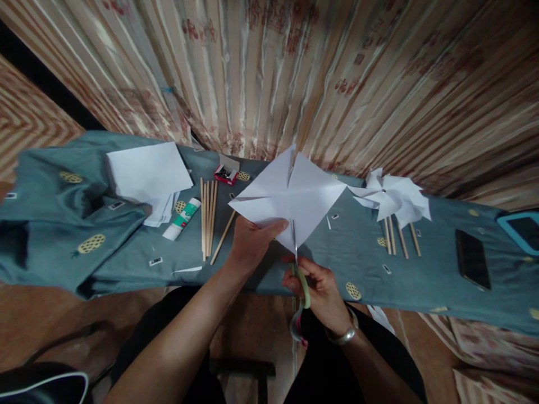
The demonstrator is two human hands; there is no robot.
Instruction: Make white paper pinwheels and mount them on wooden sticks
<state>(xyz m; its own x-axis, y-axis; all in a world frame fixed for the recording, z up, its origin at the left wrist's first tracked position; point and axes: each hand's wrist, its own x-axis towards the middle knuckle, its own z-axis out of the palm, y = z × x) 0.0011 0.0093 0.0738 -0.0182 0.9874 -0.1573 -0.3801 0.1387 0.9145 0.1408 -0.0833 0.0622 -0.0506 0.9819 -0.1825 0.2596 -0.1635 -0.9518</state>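
A square sheet of white paper (309, 193) is held up like a diamond over the table, with slits running in from its top and left corners. My left hand (255, 241) pinches its lower left edge, thumb on top. In my right hand (322, 289) are scissors (304, 289) with a light green handle, my fingers wrapped round the loops. The blades lie on the paper's bottom corner, pointing up toward its middle. Beneath the paper's left side, one wooden stick (223, 238) lies apart from a row of several wooden sticks (209, 216).
At left lie a stack of white paper (147, 171) and a glue stick (182, 219). A small red box of metal pins (226, 173) stands open behind the sticks. Paper pinwheels (393, 196) on sticks, a dark phone (472, 259) and a blue-framed device (522, 230) lie at right on the green cloth (345, 252).
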